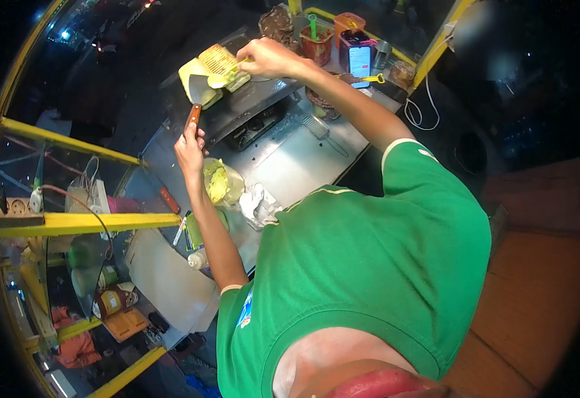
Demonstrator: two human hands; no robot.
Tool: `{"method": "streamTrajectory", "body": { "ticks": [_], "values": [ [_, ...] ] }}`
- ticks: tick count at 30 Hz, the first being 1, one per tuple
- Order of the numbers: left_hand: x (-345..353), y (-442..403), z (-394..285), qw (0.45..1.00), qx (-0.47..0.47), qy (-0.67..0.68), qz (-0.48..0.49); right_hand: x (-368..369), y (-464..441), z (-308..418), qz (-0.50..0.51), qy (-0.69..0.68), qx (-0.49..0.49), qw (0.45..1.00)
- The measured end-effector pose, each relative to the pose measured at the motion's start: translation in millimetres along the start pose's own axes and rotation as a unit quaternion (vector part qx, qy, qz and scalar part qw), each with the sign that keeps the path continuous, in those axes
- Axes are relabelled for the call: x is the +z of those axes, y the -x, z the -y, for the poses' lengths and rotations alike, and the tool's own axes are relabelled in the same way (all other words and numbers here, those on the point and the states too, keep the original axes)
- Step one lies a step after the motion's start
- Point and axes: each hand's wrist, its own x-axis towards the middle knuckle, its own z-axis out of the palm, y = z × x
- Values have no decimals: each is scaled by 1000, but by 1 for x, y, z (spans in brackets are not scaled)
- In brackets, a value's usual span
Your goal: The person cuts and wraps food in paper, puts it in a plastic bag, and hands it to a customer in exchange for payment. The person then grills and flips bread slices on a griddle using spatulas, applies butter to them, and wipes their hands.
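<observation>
Two bare hands are being held out over a dark griddle, both closed on something. By the left hand, a scraper is being gripped around its wooden handle, its broad blade being kept against the pale yellow bread just beyond the fingers. By the right hand, a slim yellow item is being pinched beside the same bread, its exact form too small to tell. Between the hands, a ridged yellow-brown slab is being shown next to the bread.

Closer to the body from the left hand, yellow shreds are being held in a clear tub beside the forearm, with crumpled white paper being left next to it. Below the right forearm, a wire-headed tool is being supported by the metal counter.

To the right of the right hand, a lit phone is being propped among containers, a green handle being seen upright in a red one. Far left of the left hand, a socket block is being carried by a yellow beam.
</observation>
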Motion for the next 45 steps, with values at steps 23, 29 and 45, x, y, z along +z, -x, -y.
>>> {"method": "streamTrajectory", "body": {
  "ticks": [23, 29, 45],
  "values": [
    [-69, 60, -11, 998, -6, -5, -55, 82, 60, 62, 74, -91, -59, 991],
    [-17, 28, 3, 996, 65, -52, -24, 9, 59, -63, -61, 202, 217, 953],
    [-16, -1, -20, 971, 83, -216, -65, 49, 37, -115, -108, -323, 264, 902]
  ]
}}
